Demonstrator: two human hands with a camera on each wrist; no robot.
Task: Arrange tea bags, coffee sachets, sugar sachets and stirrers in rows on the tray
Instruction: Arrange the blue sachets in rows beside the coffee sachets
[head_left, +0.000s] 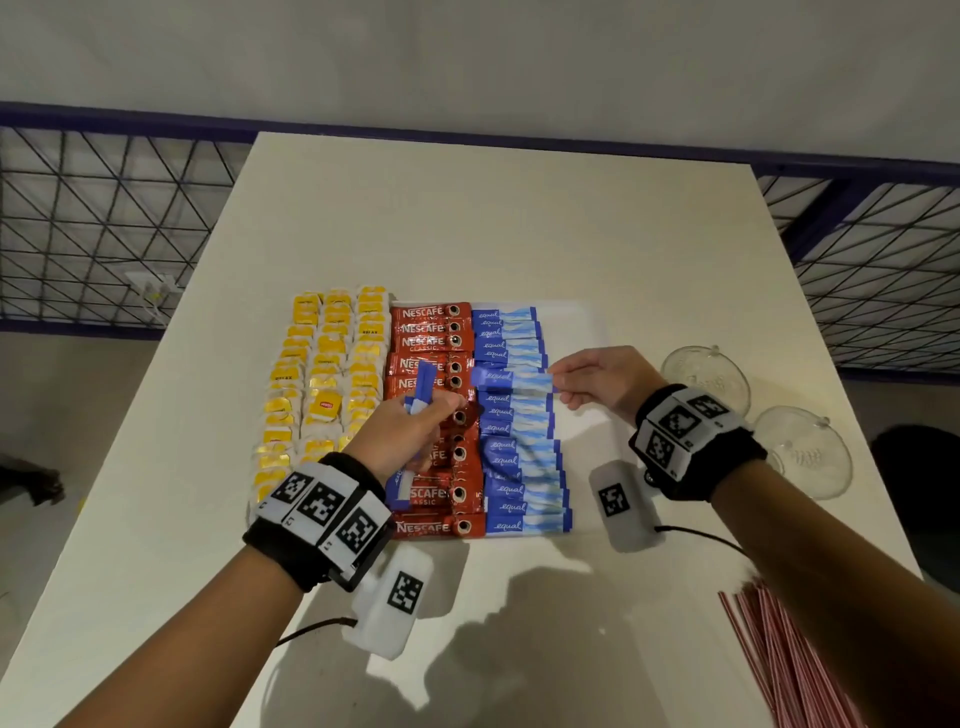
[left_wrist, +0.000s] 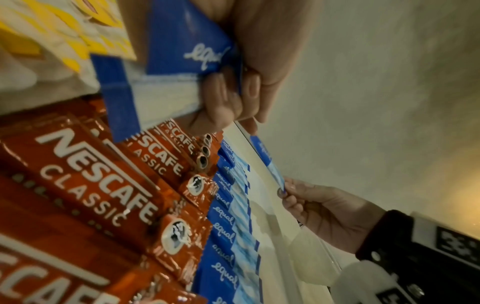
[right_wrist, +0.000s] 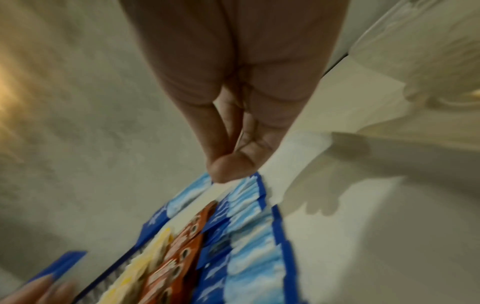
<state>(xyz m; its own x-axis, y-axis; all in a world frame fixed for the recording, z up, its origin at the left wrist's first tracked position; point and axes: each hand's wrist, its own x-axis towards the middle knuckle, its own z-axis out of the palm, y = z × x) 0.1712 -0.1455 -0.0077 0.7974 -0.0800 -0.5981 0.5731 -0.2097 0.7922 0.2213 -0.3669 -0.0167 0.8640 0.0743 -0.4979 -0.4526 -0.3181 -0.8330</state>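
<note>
A white tray (head_left: 587, 322) on the table carries rows of yellow tea bags (head_left: 324, 374), red Nescafe coffee sachets (head_left: 431, 332) and blue Equal sugar sachets (head_left: 514, 457). My left hand (head_left: 415, 421) hovers over the coffee row and grips a small bunch of blue sugar sachets (left_wrist: 187, 51). My right hand (head_left: 576, 382) pinches the right end of one blue sugar sachet (head_left: 511, 379), held just over the middle of the sugar row. In the right wrist view the thumb and finger (right_wrist: 228, 168) press together on that sachet's end.
Red-and-white striped stirrers (head_left: 779, 654) lie in a bundle at the table's near right corner. Two clear glass lids or bowls (head_left: 706, 376) (head_left: 805, 452) sit right of the tray. A wire fence (head_left: 104, 218) runs behind the table.
</note>
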